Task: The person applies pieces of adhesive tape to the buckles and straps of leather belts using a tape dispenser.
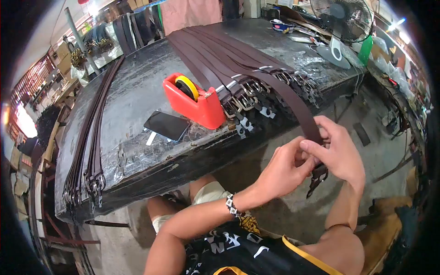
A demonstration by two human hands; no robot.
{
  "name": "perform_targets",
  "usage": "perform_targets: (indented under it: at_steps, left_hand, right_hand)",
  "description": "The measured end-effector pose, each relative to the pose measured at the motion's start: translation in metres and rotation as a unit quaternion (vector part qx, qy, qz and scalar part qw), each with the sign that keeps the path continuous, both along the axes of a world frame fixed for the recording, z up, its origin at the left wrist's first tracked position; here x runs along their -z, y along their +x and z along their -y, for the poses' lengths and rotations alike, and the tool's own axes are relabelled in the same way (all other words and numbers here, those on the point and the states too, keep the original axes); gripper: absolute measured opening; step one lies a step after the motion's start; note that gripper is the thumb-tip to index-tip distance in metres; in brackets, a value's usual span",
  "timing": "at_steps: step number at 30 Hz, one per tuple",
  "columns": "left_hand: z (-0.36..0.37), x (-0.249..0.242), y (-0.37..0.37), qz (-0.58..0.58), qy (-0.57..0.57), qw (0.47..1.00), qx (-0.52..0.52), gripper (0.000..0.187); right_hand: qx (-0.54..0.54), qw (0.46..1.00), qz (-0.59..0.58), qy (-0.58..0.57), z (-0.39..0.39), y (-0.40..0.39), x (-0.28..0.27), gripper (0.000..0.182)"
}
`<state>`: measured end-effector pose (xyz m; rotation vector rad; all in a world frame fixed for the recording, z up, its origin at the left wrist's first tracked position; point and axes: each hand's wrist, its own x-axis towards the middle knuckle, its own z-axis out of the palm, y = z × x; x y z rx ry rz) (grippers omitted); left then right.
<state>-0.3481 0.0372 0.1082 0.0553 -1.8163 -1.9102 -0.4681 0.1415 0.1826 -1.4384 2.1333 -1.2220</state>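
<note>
A dark brown belt [297, 101] runs from the pile on the table to my two hands, past the table's front edge. My right hand [340, 149] is closed on it near its buckle end, fingers wrapped round the strap. My left hand [289, 161], below a beaded bracelet, pinches the same end from the other side. Part of a dark metal buckle [319, 174] shows under my fingers; the rest is hidden. More brown belts [220, 50] lie side by side on the table, their silver buckles [247, 94] hanging at the front edge.
A red tape dispenser [197, 105] with a yellow-cored roll stands on the black table [137, 96], beside a dark phone [166, 125]. Another belt bundle [94, 137] lies at the left. A fan [341, 18] stands at the back right.
</note>
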Motion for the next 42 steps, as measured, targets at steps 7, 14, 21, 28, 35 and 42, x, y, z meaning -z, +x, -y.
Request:
perform_targets:
  at_steps: [7, 14, 21, 28, 35, 42]
  left_hand:
    - [0.031, -0.021, 0.03, 0.059, -0.174, 0.983, 0.012, 0.034]
    - [0.055, 0.006, 0.084, 0.158, -0.219, 0.963, -0.007, 0.026]
    - [0.072, 0.026, 0.137, 0.222, -0.243, 0.943, -0.037, 0.026]
    - [0.083, 0.043, 0.189, 0.239, -0.26, 0.932, -0.074, 0.026]
    - [0.095, 0.072, 0.25, 0.353, -0.221, 0.904, -0.096, 0.027]
    - [0.105, 0.132, 0.323, 0.387, -0.124, 0.894, -0.186, 0.029]
  right_hand:
    - [0.089, 0.991, -0.027, -0.098, -0.009, -0.012, -0.032, 0.033]
    - [0.11, 0.987, -0.071, -0.091, -0.02, -0.048, -0.027, 0.034]
    - [0.09, 0.988, -0.104, -0.073, 0.024, -0.055, 0.011, 0.033]
    - [0.156, 0.967, -0.203, -0.001, 0.052, -0.041, -0.001, 0.038]
    - [0.116, 0.953, -0.277, 0.035, 0.107, -0.07, -0.003, 0.039]
    - [0.083, 0.928, -0.341, 0.126, 0.213, -0.103, -0.018, 0.045]
